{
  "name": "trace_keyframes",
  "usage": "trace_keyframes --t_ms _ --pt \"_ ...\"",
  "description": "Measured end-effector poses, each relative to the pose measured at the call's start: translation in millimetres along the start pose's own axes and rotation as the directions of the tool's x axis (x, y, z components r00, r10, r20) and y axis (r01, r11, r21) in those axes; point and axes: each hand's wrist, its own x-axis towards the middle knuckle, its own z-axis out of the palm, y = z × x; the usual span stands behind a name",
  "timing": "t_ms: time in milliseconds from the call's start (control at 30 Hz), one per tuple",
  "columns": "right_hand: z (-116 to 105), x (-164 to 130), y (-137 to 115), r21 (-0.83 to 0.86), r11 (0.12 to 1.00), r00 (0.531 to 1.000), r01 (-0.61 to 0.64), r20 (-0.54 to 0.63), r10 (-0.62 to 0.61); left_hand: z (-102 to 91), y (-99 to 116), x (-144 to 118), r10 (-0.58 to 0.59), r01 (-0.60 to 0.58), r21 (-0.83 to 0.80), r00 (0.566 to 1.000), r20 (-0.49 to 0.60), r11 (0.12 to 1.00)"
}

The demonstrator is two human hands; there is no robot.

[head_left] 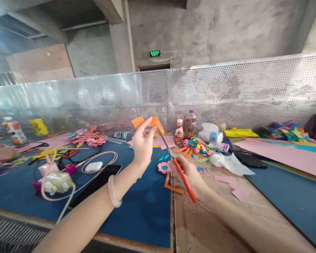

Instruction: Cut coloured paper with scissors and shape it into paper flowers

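Observation:
My left hand (144, 142) pinches a piece of orange paper (137, 122), raised above the table. In my right hand (188, 172) is a pair of scissors (183, 177) with red handles, its metal blades pointing up and left to the paper's right edge. Whether the blades are parted I cannot tell. Below them on the table lie a pink paper flower (164, 167) with a blue middle, small blue paper pieces (163, 158) and an L-shaped orange paper offcut (173, 186).
Left of my arm lie a dark phone (97, 184), a pale cable (115, 160) and a white earphone case (93, 166). Bottles (191, 124), tissues (210, 135) and paper scraps stand or lie at the back right. Another person's hand (2, 154) is at far left.

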Motion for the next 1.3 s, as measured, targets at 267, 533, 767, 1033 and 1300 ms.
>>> trace_keyframes --t_ms 267,533,767,1033,1300 --pt "-1.4 0.7 -2.7 -0.045 0.999 1.000 0.019 -0.021 -0.020 -0.3 1.3 0.0 -0.017 0.017 -0.002 1.000 -0.001 1.000" --pt "-0.8 1.4 -0.5 -0.052 0.998 0.999 0.047 -0.025 -0.048 0.3 -0.1 0.3 -0.017 0.017 0.000 1.000 -0.002 1.000" --pt "-1.3 2.1 0.6 -0.062 0.996 0.998 0.056 -0.030 -0.058 1.0 0.9 -0.7 -0.010 0.010 -0.017 1.000 -0.005 1.000" --pt "-1.9 1.1 -0.4 -0.099 0.994 0.998 0.049 -0.037 -0.053 1.6 2.0 -2.4 -0.019 0.019 -0.030 1.000 0.002 0.999" --pt "-1.6 1.3 0.9 -0.100 0.993 0.996 0.066 -0.059 -0.072 2.8 2.0 -3.1 -0.014 0.014 -0.028 1.000 -0.005 1.000"
